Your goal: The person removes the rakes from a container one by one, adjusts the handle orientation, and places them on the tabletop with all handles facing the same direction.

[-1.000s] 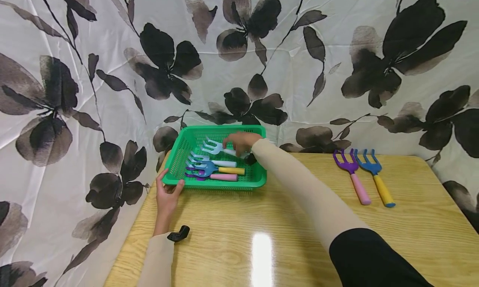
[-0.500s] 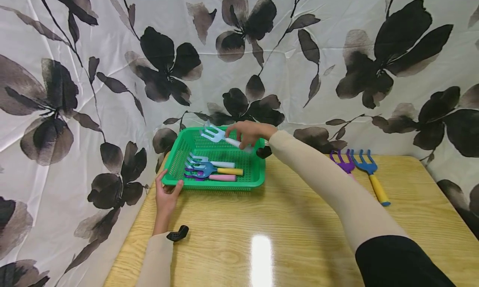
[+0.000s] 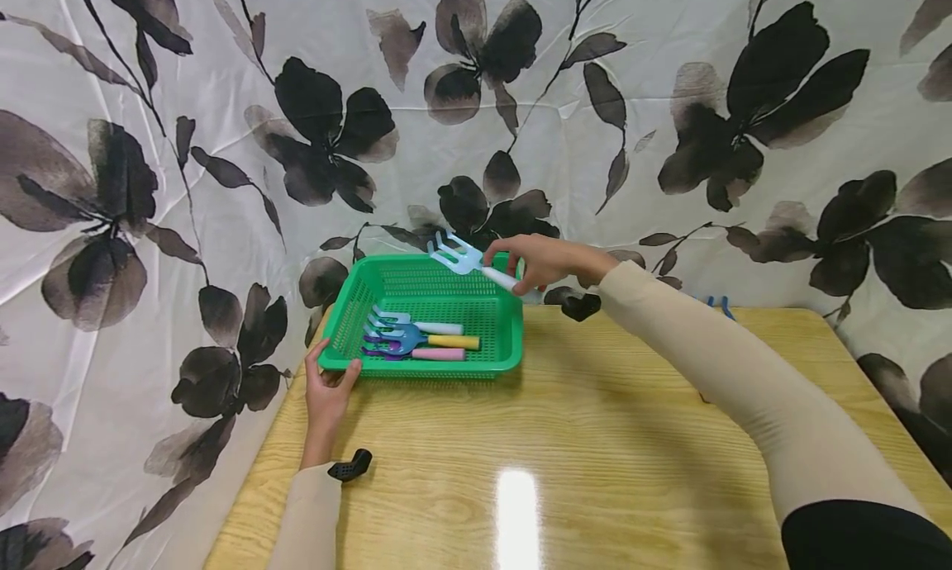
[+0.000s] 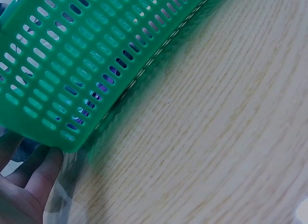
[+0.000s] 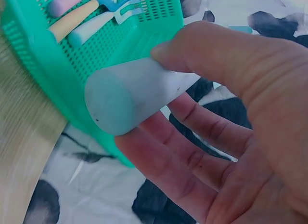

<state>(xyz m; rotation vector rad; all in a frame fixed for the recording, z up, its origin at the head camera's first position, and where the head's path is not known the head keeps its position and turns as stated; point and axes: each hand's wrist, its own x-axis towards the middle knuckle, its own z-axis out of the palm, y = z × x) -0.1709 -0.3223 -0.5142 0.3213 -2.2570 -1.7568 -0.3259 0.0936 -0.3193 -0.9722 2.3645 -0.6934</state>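
Note:
My right hand (image 3: 546, 263) holds a light blue hand fork (image 3: 459, 256) by its white handle (image 5: 144, 91), thumb on one side and fingers on the other. The fork is raised above the right back corner of a green plastic basket (image 3: 513, 347), tines pointing left. My left hand (image 3: 327, 396) grips the basket's front left corner, thumb at the front. Inside the basket lie a light blue fork with a white handle (image 3: 442, 328), a blue fork with a yellow handle (image 3: 455, 341) and a purple fork with a pink handle (image 3: 439, 354).
The basket stands on a wooden table (image 3: 446, 446), near its left and back edges. Behind hangs a white curtain (image 3: 654, 25) with dark flowers. Tips of a blue fork (image 3: 720, 304) show past the right sleeve (image 3: 714, 372), which hides the rest.
My right hand has lifted the light blue fork out of the basket and carried it up and to the right. The right arm now covers most of the forks on the table. The left hand stays.

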